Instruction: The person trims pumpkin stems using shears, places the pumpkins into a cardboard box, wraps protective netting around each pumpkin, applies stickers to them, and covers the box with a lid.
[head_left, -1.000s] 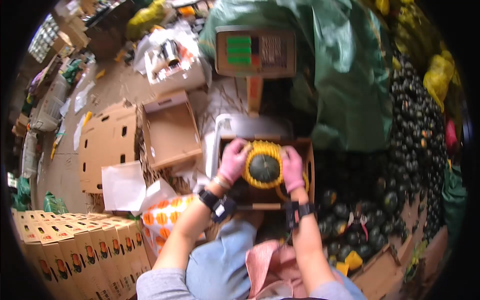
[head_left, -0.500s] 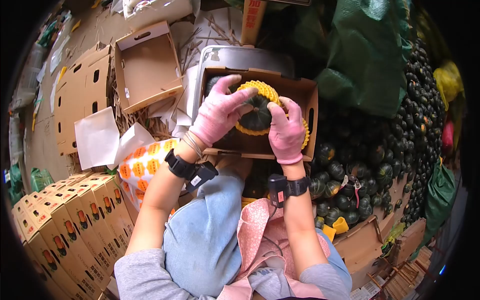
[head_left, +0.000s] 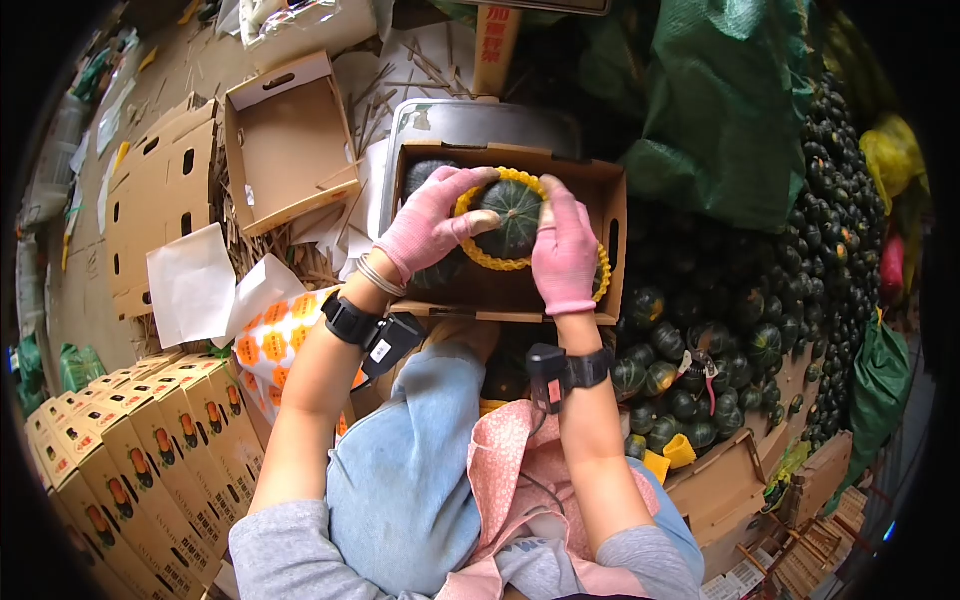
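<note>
Here it is, a dark green, round, ribbed pumpkin (head_left: 512, 215), stem end facing the camera, within the outline of an open brown cardboard box (head_left: 617, 215); whether it touches the bottom, I can't tell. A yellow foam-net sleeve (head_left: 490, 262) rings it, leaving the top bare. And it's a two-sided grip! The left hand (head_left: 432, 222), in a pink glove, clamps from the left, thumb over the pumpkin's face, fingers up at the sleeve's rim. The right hand (head_left: 563, 245), gloved in pink too, presses in from the right, fingertips at the sleeve's edge. Just beside that right hand, a second yellow foam net (head_left: 604, 272) shows in the box, while another dark green pumpkin (head_left: 430, 172) sits in the far left corner.

Under the box, a silvery metal scale platform (head_left: 490, 120), with a red-lettered post (head_left: 495, 50) rising behind. Over on the right, a great heap of small dark pumpkins (head_left: 740, 350), red-handled pruning shears (head_left: 710, 385) lying on top, and a green plastic tarpaulin (head_left: 730, 120) beyond. Out left, a shallow brown cardboard tray (head_left: 290, 140); nearer, rows of printed tan cartons (head_left: 150, 450).
</note>
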